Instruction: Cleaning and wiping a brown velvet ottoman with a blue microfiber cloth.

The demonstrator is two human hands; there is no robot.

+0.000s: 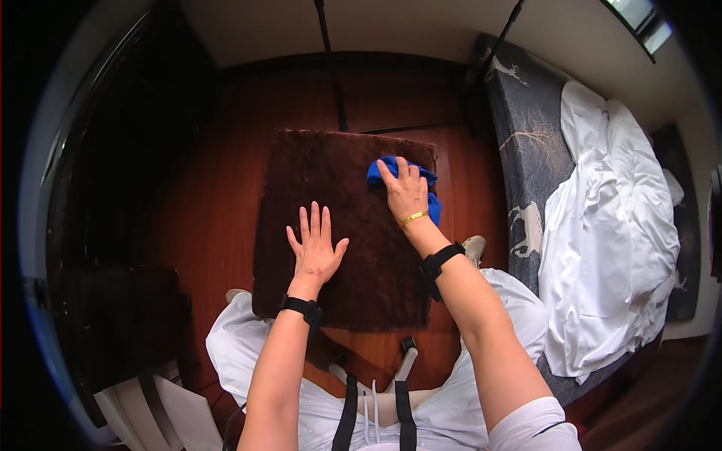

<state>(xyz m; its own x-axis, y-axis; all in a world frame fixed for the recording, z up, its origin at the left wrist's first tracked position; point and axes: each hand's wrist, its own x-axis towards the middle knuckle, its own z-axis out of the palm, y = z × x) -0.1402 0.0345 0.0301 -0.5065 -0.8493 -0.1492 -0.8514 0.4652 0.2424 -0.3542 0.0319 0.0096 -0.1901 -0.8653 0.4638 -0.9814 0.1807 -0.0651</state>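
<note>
A square surface covered in dark brown plush fabric (pixel 350 282) lies before me. My left hand (pixel 317 251) is spread flat over its left-centre part, fingers apart, holding nothing. Near the far right corner, my right hand (pixel 405 189) presses on a bunched blue cloth (pixel 381 172), its fingers curled over it. Part of the cloth hangs out past the wrist, beside a gold bracelet (pixel 414 219). Both forearms wear black bands. The palm side of each hand is hidden.
On the right, a sofa or bed with a grey patterned cover (pixel 524 158) carries a rumpled white cloth (pixel 609 225). Thin black poles (pixel 333 67) rise beyond the plush surface. Dark furniture (pixel 118 321) and a white box-like object (pixel 163 411) stand at left, over a reddish-brown wood floor (pixel 225 225).
</note>
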